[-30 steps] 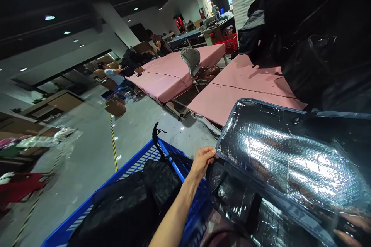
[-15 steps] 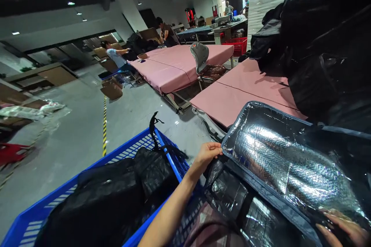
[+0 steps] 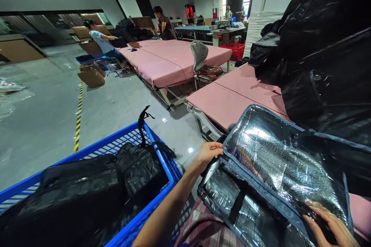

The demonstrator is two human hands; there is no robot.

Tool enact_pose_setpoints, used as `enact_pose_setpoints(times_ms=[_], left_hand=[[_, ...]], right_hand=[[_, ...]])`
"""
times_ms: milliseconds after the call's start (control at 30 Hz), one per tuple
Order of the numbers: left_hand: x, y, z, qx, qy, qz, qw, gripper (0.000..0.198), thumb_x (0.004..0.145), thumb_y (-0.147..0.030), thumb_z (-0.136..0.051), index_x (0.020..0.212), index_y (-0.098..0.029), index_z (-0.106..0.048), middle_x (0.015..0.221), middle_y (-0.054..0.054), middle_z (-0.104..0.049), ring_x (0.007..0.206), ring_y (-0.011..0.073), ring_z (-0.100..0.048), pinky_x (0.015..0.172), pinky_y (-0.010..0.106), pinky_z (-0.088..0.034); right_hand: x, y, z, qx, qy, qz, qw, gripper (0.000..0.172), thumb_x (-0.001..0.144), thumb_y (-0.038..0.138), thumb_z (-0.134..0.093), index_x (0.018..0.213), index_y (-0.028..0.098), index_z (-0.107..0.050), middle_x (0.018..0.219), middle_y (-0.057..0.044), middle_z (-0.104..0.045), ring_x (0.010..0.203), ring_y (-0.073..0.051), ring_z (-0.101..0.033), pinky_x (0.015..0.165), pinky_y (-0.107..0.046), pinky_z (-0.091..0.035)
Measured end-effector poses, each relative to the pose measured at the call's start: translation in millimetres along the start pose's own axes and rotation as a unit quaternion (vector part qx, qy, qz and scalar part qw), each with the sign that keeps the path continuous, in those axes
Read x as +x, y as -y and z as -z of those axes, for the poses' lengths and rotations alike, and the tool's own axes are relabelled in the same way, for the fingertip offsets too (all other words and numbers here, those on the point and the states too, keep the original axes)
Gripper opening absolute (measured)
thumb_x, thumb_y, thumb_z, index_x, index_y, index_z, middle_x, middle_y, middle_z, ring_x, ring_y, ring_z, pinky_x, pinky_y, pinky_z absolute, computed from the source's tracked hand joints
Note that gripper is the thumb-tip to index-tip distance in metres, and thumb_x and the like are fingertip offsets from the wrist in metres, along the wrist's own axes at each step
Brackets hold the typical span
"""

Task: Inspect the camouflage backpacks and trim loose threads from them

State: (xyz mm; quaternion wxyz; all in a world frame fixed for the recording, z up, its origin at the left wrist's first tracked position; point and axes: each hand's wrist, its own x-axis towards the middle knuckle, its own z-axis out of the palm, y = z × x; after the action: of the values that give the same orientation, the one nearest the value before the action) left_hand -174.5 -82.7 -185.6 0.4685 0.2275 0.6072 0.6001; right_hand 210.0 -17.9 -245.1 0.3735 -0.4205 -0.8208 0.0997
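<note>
A black insulated bag (image 3: 278, 154) with a shiny silver foil lining lies opened out in front of me, over my lap and the near table edge. My left hand (image 3: 210, 152) pinches the bound left corner of its foil-lined flap. At the lower right, my right hand (image 3: 330, 222) grips the bag near the flap's lower edge, fingers over the foil and thumb nearer me. A dark part shows between that thumb and the fingers; its shape is unclear. Below the flap, the bag's lower foil section (image 3: 223, 185) is crossed by a black strap (image 3: 238, 200).
Left of me, a blue plastic crate (image 3: 171, 170) holds black bags (image 3: 84, 181). Black bags (image 3: 327, 58) are piled high on the right over a pink-covered table (image 3: 226, 100). A grey chair (image 3: 199, 56) stands by another pink table (image 3: 162, 61). Co-workers (image 3: 101, 42) are farther back.
My view has turned slightly left to right, so the crate and background sit farther left. The right hand and bag's near side have shifted a little left; both hands keep their hold.
</note>
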Motion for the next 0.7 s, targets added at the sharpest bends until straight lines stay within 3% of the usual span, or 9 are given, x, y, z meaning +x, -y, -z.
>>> enact_pose_setpoints(times_ms=[200, 533, 700], left_hand=[[3.6, 2.5, -1.3, -0.017, -0.021, -0.002, 1.000, 0.026, 0.051, -0.028, -0.075, 0.068, -0.010, -0.065, 0.055, 0.004, -0.062, 0.052, 0.0097, -0.052, 0.046, 0.019, -0.029], [5.7, 1.7, -0.8, -0.005, -0.011, -0.019, 1.000, 0.026, 0.054, -0.033, -0.074, 0.066, -0.011, -0.066, 0.054, 0.003, -0.061, 0.051, 0.0092, -0.051, 0.044, 0.018, -0.029], [5.5, -0.1, -1.0, 0.001, -0.001, -0.021, 1.000, 0.024, 0.054, -0.033, -0.073, 0.063, -0.011, -0.067, 0.052, 0.002, -0.060, 0.044, 0.0057, -0.043, 0.043, 0.019, -0.025]], right_hand=[[0.7, 2.2, 0.9, -0.015, 0.004, -0.008, 1.000, 0.039, 0.074, 0.055, -0.056, 0.092, 0.021, -0.064, 0.096, -0.005, -0.068, 0.087, -0.024, -0.063, 0.088, -0.038, -0.047], [-1.3, 20.4, 2.6, -0.021, -0.008, -0.021, 1.000, 0.037, 0.077, 0.051, -0.056, 0.098, 0.022, -0.063, 0.100, -0.005, -0.066, 0.093, -0.025, -0.062, 0.092, -0.039, -0.045], [-2.6, 23.4, 4.8, -0.009, -0.007, -0.016, 1.000, 0.034, 0.077, 0.048, -0.058, 0.098, 0.021, -0.063, 0.100, -0.005, -0.066, 0.092, -0.024, -0.062, 0.093, -0.038, -0.044]])
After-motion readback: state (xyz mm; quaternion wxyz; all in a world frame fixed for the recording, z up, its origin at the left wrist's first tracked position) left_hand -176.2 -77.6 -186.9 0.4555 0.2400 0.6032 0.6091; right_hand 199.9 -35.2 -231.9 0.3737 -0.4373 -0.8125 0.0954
